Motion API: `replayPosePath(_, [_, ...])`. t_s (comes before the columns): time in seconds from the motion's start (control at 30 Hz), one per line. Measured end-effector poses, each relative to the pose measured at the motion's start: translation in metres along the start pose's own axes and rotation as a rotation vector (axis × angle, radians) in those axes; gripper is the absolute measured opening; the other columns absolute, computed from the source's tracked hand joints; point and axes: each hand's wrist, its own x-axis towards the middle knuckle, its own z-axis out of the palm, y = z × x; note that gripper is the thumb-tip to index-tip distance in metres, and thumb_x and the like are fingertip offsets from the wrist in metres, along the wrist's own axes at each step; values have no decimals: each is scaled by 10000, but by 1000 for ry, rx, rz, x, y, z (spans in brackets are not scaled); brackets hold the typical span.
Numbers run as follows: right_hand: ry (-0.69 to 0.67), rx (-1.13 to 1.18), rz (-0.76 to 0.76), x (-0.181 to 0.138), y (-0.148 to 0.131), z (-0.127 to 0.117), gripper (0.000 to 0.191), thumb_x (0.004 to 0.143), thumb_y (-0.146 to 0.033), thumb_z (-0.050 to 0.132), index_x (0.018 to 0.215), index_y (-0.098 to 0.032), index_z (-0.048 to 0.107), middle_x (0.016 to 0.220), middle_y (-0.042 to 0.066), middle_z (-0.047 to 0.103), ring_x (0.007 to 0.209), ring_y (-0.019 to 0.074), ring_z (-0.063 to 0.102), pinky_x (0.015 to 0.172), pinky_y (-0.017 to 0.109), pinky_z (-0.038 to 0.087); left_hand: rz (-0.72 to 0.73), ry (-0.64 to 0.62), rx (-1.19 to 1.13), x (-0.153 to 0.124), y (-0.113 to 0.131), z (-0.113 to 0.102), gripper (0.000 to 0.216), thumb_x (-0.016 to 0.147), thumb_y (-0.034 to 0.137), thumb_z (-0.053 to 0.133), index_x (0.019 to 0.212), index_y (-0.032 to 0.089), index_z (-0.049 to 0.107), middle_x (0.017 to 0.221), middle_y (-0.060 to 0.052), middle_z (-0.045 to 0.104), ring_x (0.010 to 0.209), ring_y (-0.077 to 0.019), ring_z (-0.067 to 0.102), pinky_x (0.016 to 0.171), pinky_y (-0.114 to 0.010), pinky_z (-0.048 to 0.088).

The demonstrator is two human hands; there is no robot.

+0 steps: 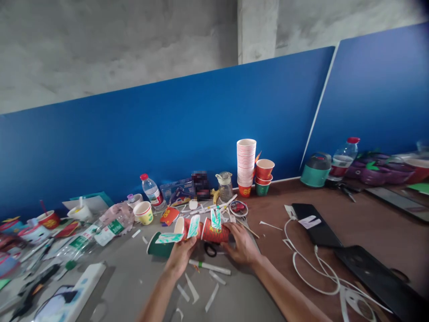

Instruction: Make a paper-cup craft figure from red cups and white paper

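My left hand point(181, 257) is closed round the lower side of a red paper cup point(185, 229) lying with its pale mouth to the left. A white paper strip scribbled with green point(193, 226) stands against that cup. My right hand point(241, 245) grips the base end of a second red paper cup point(211, 233), also on its side, with another green-scribbled strip point(216, 219) on it. Beside my left hand lies a dark green paper cup point(157, 248), partly covered by a third green-scribbled strip point(169, 237). Black-handled scissors point(210, 249) and a green-white marker point(214, 268) lie between my hands.
A tall stack of paper cups point(246, 165) and a shorter stack point(264, 170) stand by the blue partition point(167, 120). Paper scraps point(191, 288) litter the grey mat. Phones point(315, 223) and white cables point(301, 277) lie right; bottles, cups and a power strip point(80, 290) left.
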Motion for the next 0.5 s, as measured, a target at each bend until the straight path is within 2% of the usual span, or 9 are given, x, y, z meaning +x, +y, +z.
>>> replayPosePath(0.17, [21, -36, 15, -2, 2, 1, 460, 749, -254, 607, 1185, -137, 518, 1098, 137, 628, 990, 274, 569, 877, 434, 448, -10, 1, -74, 10, -6, -9, 548, 616, 237, 807, 1134, 229, 627, 980, -56, 735, 869, -208, 685, 853, -358, 515])
replayPosePath(0.3, [-10, -48, 28, -3, 3, 2, 470, 743, -244, 626, 1187, -133, 519, 1111, 141, 622, 992, 278, 567, 884, 441, 451, -31, 64, -97, 16, -13, -18, 497, 642, 317, 794, 1097, 214, 624, 965, -61, 728, 816, -198, 686, 785, -336, 543])
replayPosePath(0.4, [-27, -67, 42, -3, 4, 4, 474, 747, -252, 635, 1194, -144, 522, 1112, 140, 619, 999, 284, 565, 891, 451, 452, 24, 131, -36, 19, -16, -23, 479, 652, 386, 781, 1063, 204, 614, 935, -58, 717, 788, -204, 679, 742, -332, 548])
replayPosePath(0.5, [-50, -75, 45, -1, 4, 5, 470, 765, -256, 632, 1208, -148, 519, 1122, 139, 615, 1015, 284, 559, 896, 448, 453, 101, 165, 66, 19, -18, -25, 589, 645, 419, 778, 1153, 232, 546, 948, -61, 699, 734, -212, 674, 646, -318, 551])
